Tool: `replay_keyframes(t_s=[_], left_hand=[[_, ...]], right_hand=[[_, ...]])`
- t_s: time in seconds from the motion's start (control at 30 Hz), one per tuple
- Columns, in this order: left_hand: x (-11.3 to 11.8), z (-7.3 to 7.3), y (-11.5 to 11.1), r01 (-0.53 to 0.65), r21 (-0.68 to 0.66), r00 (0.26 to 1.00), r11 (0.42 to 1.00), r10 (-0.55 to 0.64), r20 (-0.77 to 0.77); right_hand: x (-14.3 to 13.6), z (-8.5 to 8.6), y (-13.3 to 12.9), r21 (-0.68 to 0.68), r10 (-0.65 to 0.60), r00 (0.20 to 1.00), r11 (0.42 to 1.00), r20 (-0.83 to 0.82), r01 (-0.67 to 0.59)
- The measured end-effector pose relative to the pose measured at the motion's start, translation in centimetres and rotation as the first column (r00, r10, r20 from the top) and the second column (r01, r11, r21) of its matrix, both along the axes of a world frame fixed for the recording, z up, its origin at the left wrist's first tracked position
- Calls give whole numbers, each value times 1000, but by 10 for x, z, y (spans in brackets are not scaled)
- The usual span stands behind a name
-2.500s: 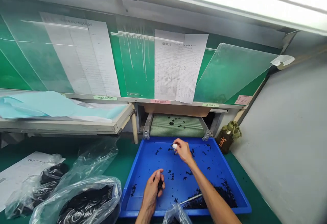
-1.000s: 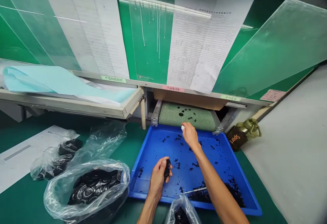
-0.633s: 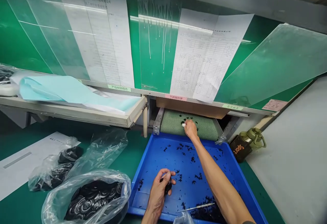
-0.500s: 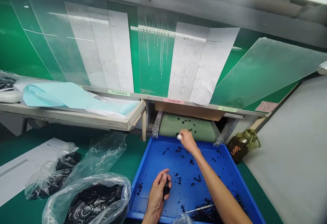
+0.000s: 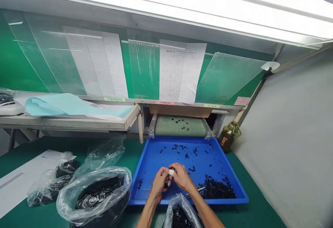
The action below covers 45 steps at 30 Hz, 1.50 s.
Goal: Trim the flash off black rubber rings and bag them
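Over the front part of a blue tray (image 5: 152,151), my two hands meet. My left hand (image 5: 158,183) is closed around a small stack of round black parts (image 5: 166,181), partly hidden by the fingers. My right hand (image 5: 182,176) touches it from the other side, fingers pinched, with a white cover (image 5: 171,172) at the fingertips; whether it is a cap or a finger cot I cannot tell. Small black pieces (image 5: 187,156) are scattered over the tray floor, and a dense black heap (image 5: 217,188) lies at its front right, with a pale thin stick (image 5: 201,188) beside it.
A plastic bag of black rings (image 5: 97,198) stands left of the tray. Another open bag (image 5: 179,216) is at the front edge. A green ribbed conveyor belt (image 5: 180,125) ends behind the tray. A bottle (image 5: 229,136) stands by the right wall. A raised shelf (image 5: 114,125) is at left.
My right hand has come back from the conveyor end to my left hand, and the two now touch. The view has shifted, showing more of the lamp and the front bag.
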<state>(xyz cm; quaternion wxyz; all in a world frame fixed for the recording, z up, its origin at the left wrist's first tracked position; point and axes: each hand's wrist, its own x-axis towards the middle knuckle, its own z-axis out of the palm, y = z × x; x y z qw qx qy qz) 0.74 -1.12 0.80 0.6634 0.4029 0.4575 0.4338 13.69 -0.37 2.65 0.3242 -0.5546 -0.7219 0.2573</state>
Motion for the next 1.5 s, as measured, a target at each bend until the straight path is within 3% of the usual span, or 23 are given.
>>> replay_keyframes(t_s=[0.27,0.47,0.6,0.83,1.0,1.13,1.23,1.33,1.4,1.5], left_hand=[[4,5,-5,46,62,999,997,-46,-6],[2,10,-11,44,71,996,997,-49,69],[0,13,-14,48,98,992,994,-59,107],[2,20,-19,-67,139,987,988,46,153],[-6,23,-49,-151,133,983,980,135,121],[-28,28,-86,-171,133,984,976,164,65],[-60,46,-110,-176,158,984,972,176,13],[-103,79,-121,-246,306,946,920,297,-132],[-133,104,-120,-292,432,854,853,436,-283],[-168,133,-106,-281,579,637,765,600,-484]], right_hand=[[1,-13,-2,-55,-155,986,986,55,158],[54,-5,-28,-27,-83,976,996,202,90],[88,-8,-56,-42,-116,941,990,318,136],[106,-21,-70,-153,-4,901,985,434,79],[96,-21,-59,-236,107,856,972,505,18],[92,-26,-49,-323,188,821,946,539,-5],[92,-31,-45,-369,223,809,929,544,-8],[94,-33,-44,-382,238,805,924,543,-15],[94,-34,-45,-372,248,807,927,536,-38],[95,-34,-49,-335,250,816,939,521,-74]])
